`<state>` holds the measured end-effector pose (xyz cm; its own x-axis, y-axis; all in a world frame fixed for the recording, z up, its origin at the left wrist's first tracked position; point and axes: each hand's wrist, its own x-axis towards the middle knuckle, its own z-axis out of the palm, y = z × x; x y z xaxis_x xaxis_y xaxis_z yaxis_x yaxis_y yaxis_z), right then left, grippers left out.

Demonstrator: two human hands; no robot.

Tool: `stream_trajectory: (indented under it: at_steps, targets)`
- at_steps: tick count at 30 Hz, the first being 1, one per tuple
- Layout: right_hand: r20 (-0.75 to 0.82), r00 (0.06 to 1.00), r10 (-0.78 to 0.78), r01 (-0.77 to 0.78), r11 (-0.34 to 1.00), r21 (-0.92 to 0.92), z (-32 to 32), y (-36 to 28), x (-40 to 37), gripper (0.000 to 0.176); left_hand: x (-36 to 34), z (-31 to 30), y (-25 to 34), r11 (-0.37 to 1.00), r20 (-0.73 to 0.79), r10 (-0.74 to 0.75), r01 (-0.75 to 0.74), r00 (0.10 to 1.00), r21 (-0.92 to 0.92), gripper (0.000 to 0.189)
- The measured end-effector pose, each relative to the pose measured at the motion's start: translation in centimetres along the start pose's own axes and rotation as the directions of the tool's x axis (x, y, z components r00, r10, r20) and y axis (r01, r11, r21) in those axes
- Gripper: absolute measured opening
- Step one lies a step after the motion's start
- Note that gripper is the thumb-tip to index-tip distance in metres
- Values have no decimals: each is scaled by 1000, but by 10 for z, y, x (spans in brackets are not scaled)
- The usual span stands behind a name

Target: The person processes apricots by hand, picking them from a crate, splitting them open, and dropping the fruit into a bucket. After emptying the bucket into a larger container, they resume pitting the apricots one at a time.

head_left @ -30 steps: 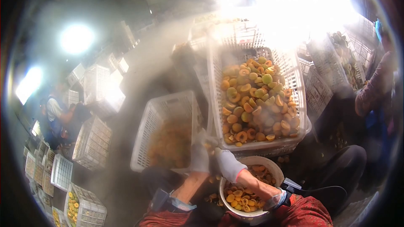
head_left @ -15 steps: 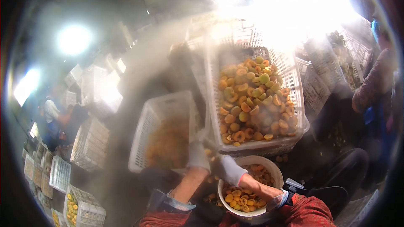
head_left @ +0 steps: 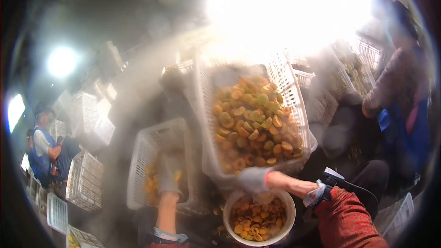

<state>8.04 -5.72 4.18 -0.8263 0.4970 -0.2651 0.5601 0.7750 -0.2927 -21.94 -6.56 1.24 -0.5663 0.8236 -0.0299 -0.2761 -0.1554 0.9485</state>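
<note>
My left hand (head_left: pixel 169 173), in a pale glove, reaches into the smaller white basket (head_left: pixel 133 179), over orange fruit pieces (head_left: pixel 151 186). Haze blurs its fingers. My right hand (head_left: pixel 254 180), gloved too, is at the near edge of the large white basket (head_left: pixel 302 105), just above the white bucket (head_left: pixel 293 217); its fingers are smeared and what they hold cannot be made out. Halved orange and green fruit (head_left: pixel 257 124) fills much of the large basket. In the bucket lie more fruit pieces (head_left: pixel 257 216).
A person in a blue apron (head_left: pixel 404 96) is at the right, near stacked crates (head_left: pixel 342 66). Another person (head_left: pixel 43 149) stands at the far left beside white crates (head_left: pixel 86 179). Bright lamps glare above. A small device with a cable (head_left: pixel 334 173) lies by my right wrist.
My hands have moved apart: the left into the smaller basket, the right from over the bucket up to the large basket's near edge. The whole view has shifted.
</note>
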Motion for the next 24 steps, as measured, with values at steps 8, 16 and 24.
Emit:
stream_trajectory:
  at_steps: [8,16,24]
  targets:
    - [-745,453,490,-366,864,345,5,102,31,18,-29,10,9,84,385,355,-439,852,894,40]
    - [-962,79,263,-168,954,247,-32,74,22,17,-64,55,-11,872,415,-399,478,818,-103,37]
    - [-885,429,182,192,939,287,-4,-69,53,31,-72,63,-7,659,676,-280,648,682,-382,27]
